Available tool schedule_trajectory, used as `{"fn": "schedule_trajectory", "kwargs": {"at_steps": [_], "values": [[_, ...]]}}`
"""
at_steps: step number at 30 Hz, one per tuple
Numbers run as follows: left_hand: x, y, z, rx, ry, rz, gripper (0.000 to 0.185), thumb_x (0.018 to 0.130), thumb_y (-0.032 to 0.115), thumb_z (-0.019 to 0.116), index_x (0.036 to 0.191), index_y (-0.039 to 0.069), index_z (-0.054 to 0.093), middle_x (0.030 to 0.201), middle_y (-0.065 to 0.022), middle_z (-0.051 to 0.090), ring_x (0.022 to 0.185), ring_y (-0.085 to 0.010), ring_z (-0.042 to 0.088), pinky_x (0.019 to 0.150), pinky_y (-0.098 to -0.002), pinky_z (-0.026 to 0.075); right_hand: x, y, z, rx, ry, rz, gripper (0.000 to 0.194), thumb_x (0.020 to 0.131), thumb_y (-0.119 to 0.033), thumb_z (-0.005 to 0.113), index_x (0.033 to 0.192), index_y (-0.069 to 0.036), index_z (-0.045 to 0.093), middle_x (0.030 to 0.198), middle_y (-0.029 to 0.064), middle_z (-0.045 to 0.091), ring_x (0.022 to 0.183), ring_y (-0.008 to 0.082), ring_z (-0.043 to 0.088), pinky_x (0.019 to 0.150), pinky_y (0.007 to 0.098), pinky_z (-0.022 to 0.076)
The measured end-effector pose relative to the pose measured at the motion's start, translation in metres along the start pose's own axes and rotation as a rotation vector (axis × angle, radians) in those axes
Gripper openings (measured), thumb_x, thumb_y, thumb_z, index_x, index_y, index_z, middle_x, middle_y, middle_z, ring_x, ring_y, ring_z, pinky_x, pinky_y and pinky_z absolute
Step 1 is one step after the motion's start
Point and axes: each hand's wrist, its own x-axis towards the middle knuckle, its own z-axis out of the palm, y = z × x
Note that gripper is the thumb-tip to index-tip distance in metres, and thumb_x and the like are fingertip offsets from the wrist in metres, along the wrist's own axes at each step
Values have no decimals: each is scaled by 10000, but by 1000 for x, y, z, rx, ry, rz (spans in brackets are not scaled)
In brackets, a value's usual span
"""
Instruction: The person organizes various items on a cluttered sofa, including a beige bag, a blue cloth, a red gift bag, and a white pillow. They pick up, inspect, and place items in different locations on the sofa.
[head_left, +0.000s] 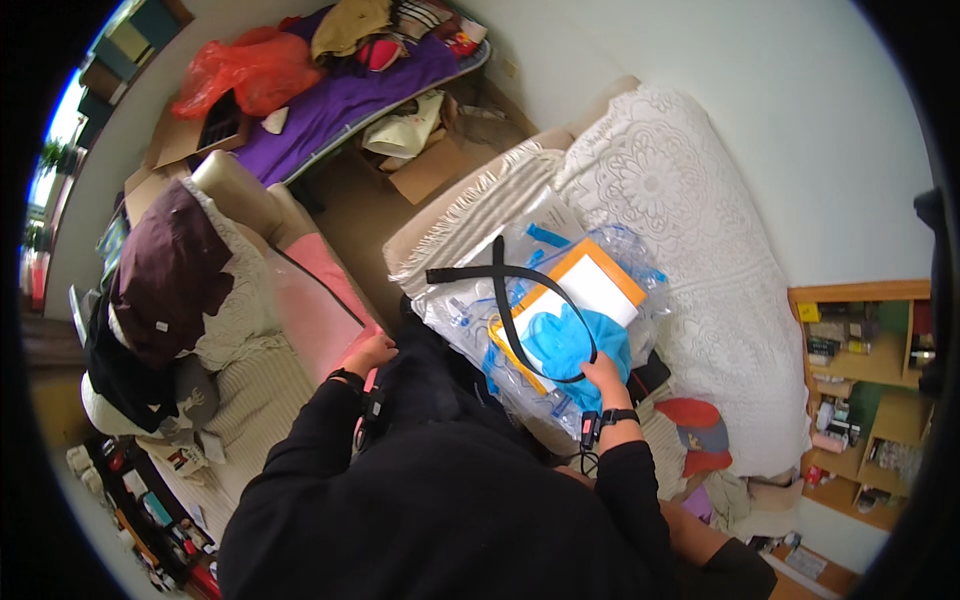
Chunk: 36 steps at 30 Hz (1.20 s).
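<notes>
My left hand (373, 351) grips the corner of a translucent plastic pouch (319, 311) with a dark edge strip, lying over pink cloth (313, 249) on the left seat. In my right hand (604, 373) is a black strap (465, 274), looped forward so that its two ends cross. Beneath the loop lie a crumpled bright blue cloth or bag (611, 341) and a white sheet or board with orange borders (589, 274). These rest on clear plastic packaging (457, 311) with blue parts, on a seat draped in white lace. Both wrists wear dark bands.
A maroon garment (169, 262) hangs over the left sofa. Behind are a purple-covered bed (360, 101), a red plastic bag (247, 71) and an open cardboard box (427, 176). A wooden shelf (855, 360) stands right. A bare limb (690, 532) shows lower right; whose is unclear.
</notes>
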Motion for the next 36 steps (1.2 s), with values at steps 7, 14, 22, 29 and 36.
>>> {"fn": "schedule_trajectory", "kwargs": {"at_steps": [7,14,22,29,36], "values": [[2,8,2,1,-21,-16,364,752,299,590,1020,58,646,975,-149,652,927,-289,615,810,-367,479,-2,0,-4,-67,-31,90,509,690,-300,628,1078,22,557,1100,244,577,1035,384,541,875,428,439],[10,20,4,31,-35,7,366,737,231,627,1038,22,632,949,-132,658,890,-236,628,791,-323,490,3,14,-3,38,-70,148,488,689,-296,627,1058,17,562,1025,230,611,970,369,577,821,419,464],[35,21,19,-23,-33,102,357,758,230,610,1029,-2,624,946,-154,657,881,-244,627,772,-328,493,-17,14,-19,131,-77,158,395,719,-215,598,1018,36,535,832,166,639,550,222,628,534,334,489],[18,32,6,-94,-3,49,382,731,275,630,1008,13,638,941,-167,656,882,-291,629,776,-363,495,-14,6,-16,113,-109,210,339,733,-210,599,979,12,526,792,136,632,549,210,626,488,320,476],[0,27,-6,-5,3,28,379,744,268,605,1020,10,637,955,-175,653,891,-288,628,792,-362,488,-2,0,-13,153,-77,166,316,741,-207,594,938,32,532,776,138,627,541,222,620,489,332,471]]}}
